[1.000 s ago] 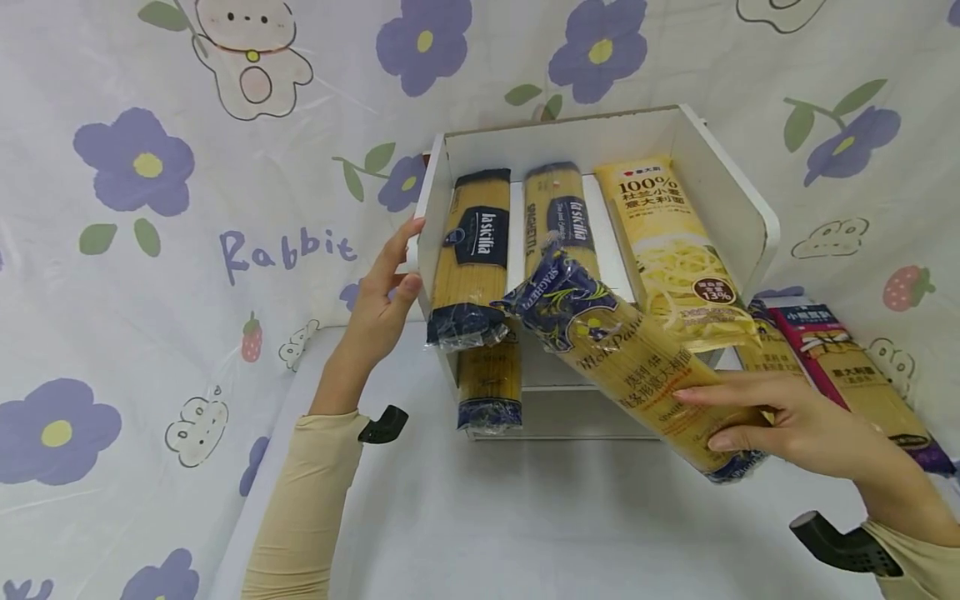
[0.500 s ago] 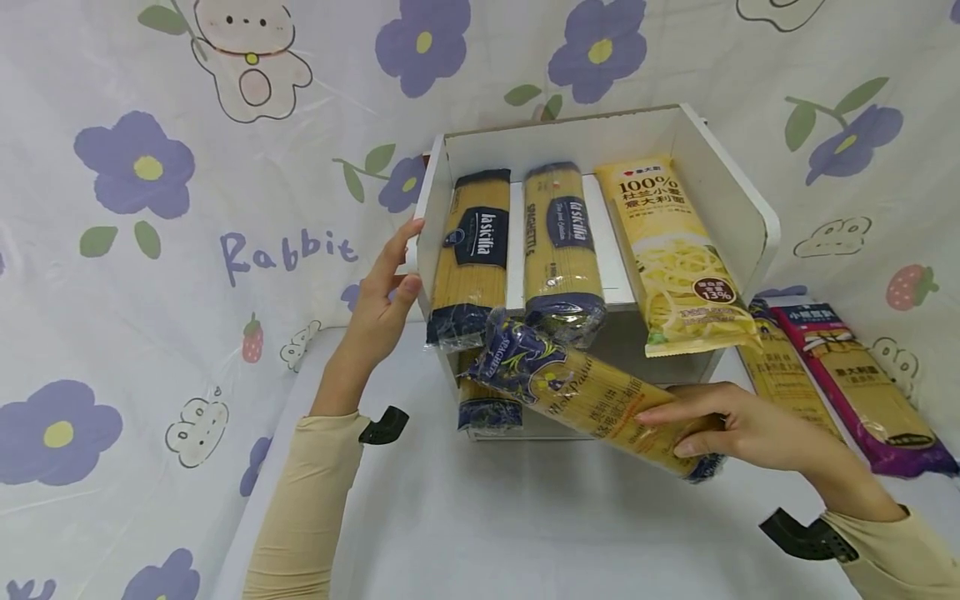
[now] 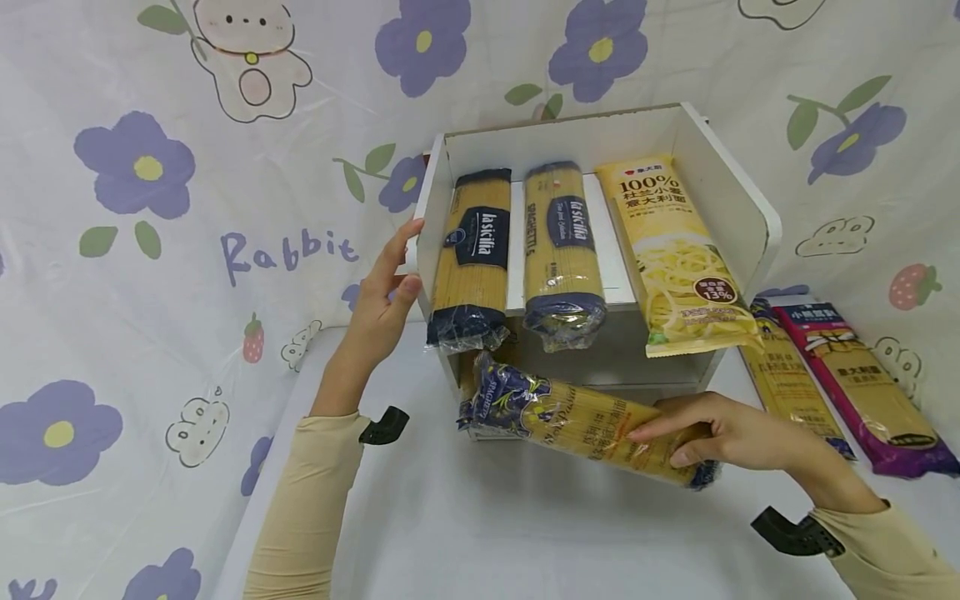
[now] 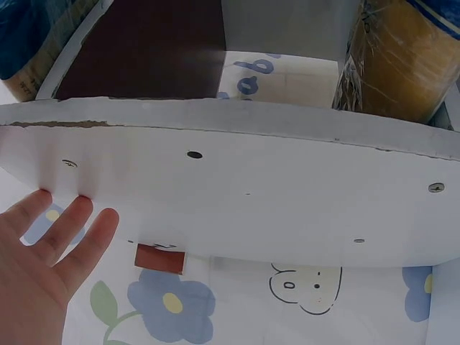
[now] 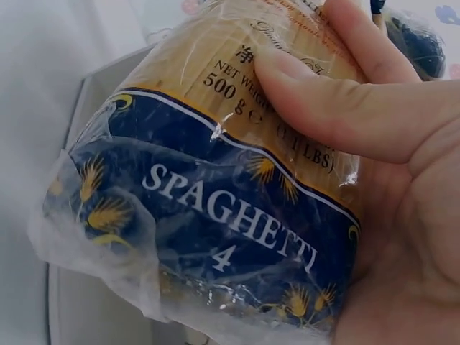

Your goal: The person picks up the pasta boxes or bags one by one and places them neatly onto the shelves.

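Note:
My right hand grips a pack of spaghetti by its right end, thumb on the front. The pack slants in front of the white shelf unit's lower level, its navy end to the left. In the right wrist view the thumb lies across the clear wrapper, printed "SPAGHETTI 4". My left hand rests against the shelf's left side. The left wrist view has its straight fingertips touching the white side panel. Behind the held pack, another spaghetti pack on the lower level is mostly hidden.
On the top shelf lie two navy-labelled spaghetti packs and a yellow noodle pack. Right of the unit, a spaghetti pack and a magenta-edged pack lie on the white table. A flowered cloth hangs behind.
My right hand has brought the spaghetti pack down and left, from in front of the top shelf to the lower level, and the pack lies flatter. The left hand has stayed put.

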Motion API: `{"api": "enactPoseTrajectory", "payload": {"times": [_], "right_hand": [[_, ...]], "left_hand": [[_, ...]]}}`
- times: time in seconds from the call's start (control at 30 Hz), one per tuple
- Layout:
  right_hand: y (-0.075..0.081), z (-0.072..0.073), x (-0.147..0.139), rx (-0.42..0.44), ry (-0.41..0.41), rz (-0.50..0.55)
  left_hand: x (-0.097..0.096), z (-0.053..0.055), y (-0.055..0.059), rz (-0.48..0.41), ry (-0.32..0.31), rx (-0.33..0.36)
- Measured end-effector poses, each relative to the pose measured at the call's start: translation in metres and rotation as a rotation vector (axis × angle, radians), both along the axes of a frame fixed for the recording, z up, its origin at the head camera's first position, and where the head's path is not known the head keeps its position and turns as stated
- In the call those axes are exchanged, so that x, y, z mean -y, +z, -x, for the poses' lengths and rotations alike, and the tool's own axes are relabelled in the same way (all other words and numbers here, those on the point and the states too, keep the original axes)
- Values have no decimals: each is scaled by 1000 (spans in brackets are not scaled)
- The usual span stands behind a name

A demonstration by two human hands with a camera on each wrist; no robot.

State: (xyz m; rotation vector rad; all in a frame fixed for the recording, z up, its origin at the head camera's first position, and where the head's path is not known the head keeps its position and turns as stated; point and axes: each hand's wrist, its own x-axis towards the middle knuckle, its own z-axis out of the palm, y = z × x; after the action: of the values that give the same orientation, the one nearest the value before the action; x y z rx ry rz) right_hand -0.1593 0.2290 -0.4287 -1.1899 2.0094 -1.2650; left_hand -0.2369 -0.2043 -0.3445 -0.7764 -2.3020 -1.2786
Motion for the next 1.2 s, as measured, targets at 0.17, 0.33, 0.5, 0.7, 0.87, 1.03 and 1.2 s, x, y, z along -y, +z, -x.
{"api": "enactPoseTrajectory", "payload": {"times": [0.17, 0.33, 0.5, 0.7, 0.87, 1.03, 1.2], "right_hand": [[-5, 1, 4, 19, 15, -15], [-11, 2, 6, 48, 10, 4], [-18, 4, 7, 73, -3, 26], [-23, 3, 9, 105, -53, 31], [-34, 3, 11, 172, -113, 95], [-47, -1, 18, 169, -224, 134], [-57, -6, 30, 206, -275, 198]], "left_hand": [[0, -1, 0, 0, 4, 4], [0, -1, -1, 9, 11, 8], [0, -1, -1, 5, 3, 16], [0, -1, 1, 12, 4, 6], [0, -1, 1, 14, 4, 11], [0, -1, 1, 17, 15, 21], [0, -1, 1, 17, 14, 22]]}}
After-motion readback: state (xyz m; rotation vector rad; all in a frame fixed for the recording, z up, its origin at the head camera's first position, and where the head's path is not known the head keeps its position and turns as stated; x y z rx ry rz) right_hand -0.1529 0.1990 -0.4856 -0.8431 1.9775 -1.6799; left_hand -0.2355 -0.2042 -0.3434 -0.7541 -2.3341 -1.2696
